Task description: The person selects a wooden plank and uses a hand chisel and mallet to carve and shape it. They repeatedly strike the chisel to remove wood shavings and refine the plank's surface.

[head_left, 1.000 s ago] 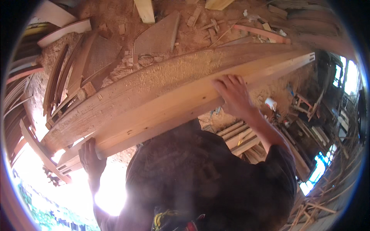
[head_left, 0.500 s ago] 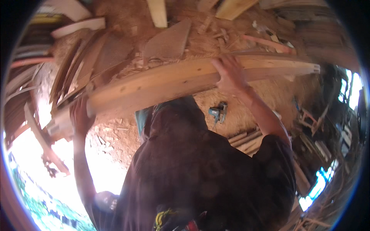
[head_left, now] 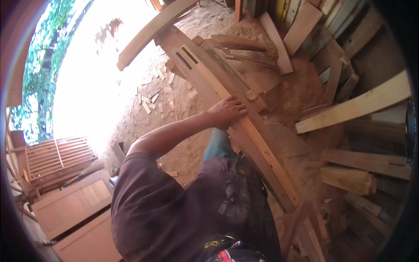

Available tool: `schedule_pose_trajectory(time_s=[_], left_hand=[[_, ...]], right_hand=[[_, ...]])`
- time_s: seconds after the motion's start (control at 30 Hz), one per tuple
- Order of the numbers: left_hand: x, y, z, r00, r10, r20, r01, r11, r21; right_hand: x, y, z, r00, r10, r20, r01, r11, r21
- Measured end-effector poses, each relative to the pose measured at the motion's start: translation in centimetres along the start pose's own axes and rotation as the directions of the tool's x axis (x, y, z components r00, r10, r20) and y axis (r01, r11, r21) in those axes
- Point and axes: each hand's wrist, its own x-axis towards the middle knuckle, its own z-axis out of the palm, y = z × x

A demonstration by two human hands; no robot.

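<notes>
Sawdust workshop floor (head_left: 183, 144) | one hand (head_left: 227, 112) visible, fingers spread flat on one curved plank (head_left: 262, 153)

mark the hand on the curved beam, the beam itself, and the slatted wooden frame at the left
hand (head_left: 227, 112), head view, on the back of the hand.
curved beam (head_left: 266, 153), head view, on its pale top face below the hand.
slatted frame (head_left: 59, 155), head view, on its middle slats.

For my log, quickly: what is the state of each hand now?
Left hand: fingers spread, resting flat on the long curved wooden beam, not gripping it.
Right hand: not in view.
</notes>
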Motion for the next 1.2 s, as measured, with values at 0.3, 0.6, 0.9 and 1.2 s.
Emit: schedule_pose_trajectory(time_s=[0.3,0.6,0.9,1.2], left_hand=[[-5.8,-12.7,-4.2,0.762,-0.463,-0.453,0.186,0.826,-0.532],[-10.1,-31.6,1.2,0.506,-0.836,-0.212,0.146,0.325,-0.934],[-10.2,-28.9,0.5,0.506,-0.833,-0.222,0.197,0.363,-0.911],[-9.8,-22.4,-4.1,0.741,-0.508,-0.439,0.338,0.847,-0.409]], right_hand=[[3.2,-4.5,1.3,0.993,-0.080,-0.085,0.078,0.997,-0.022],[6.2,-26.0,-1.2,0.992,-0.112,-0.055,0.112,0.994,0.003],[7.8,-24.9,0.3,0.993,-0.117,-0.008,0.116,0.990,-0.082],[7.4,-25.7,-2.7,0.969,-0.247,0.000,0.246,0.968,0.043]])
